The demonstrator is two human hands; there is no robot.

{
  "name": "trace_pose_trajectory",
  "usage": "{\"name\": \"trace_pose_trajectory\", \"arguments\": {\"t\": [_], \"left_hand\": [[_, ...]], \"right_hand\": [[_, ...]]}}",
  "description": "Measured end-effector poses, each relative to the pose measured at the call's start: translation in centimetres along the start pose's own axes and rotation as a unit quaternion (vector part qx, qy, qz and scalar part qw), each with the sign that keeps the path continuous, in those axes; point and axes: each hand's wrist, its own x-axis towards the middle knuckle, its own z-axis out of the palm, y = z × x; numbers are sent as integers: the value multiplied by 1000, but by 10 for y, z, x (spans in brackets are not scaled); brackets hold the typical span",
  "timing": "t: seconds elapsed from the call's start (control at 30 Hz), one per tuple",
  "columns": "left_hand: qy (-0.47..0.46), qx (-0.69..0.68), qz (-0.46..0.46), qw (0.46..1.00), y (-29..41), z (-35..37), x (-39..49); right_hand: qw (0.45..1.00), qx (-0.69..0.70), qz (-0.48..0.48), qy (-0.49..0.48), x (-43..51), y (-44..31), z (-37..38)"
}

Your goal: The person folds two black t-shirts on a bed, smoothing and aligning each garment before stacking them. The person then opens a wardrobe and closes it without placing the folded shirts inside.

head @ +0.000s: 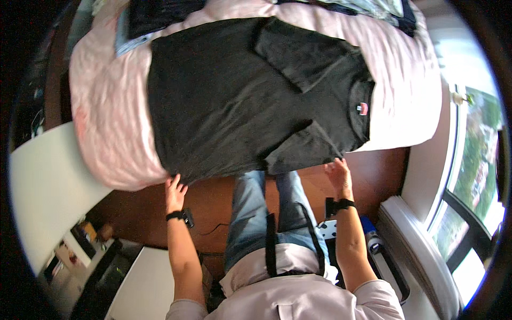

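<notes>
A black short-sleeved T-shirt (pixel 224 100) lies spread across a pale pink quilt (pixel 112 120). Its neckline, with a small red and white label (pixel 362 109), is to the right and its hem to the left. Both sleeves are folded inward over the body of the shirt. My left hand (pixel 175 194) pinches the near corner of the hem at the quilt's edge. At the shoulder end, my right hand (pixel 339 176) grips the near edge of the shirt beside the folded sleeve (pixel 306 148). The near side of the shirt hangs slightly past the quilt.
Dark folded clothing (pixel 164 18) and a light blue cloth (pixel 134 42) lie at the back left; more garments (pixel 372 10) are at the back right. A window (pixel 476 152) is on the right. White furniture (pixel 48 172) stands left, above a reddish-brown wooden floor (pixel 208 212).
</notes>
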Motion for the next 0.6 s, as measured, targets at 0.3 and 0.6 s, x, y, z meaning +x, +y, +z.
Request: {"name": "trace_pose_trajectory", "arguments": {"t": [0.3,0.6], "left_hand": [[-74,81,-33,993,28,-16,-26],[148,-77,-197,966,107,-8,-44]], "right_hand": [[992,-101,-21,68,-10,-5,21],[978,-195,-7,69,-51,-68,43]]}}
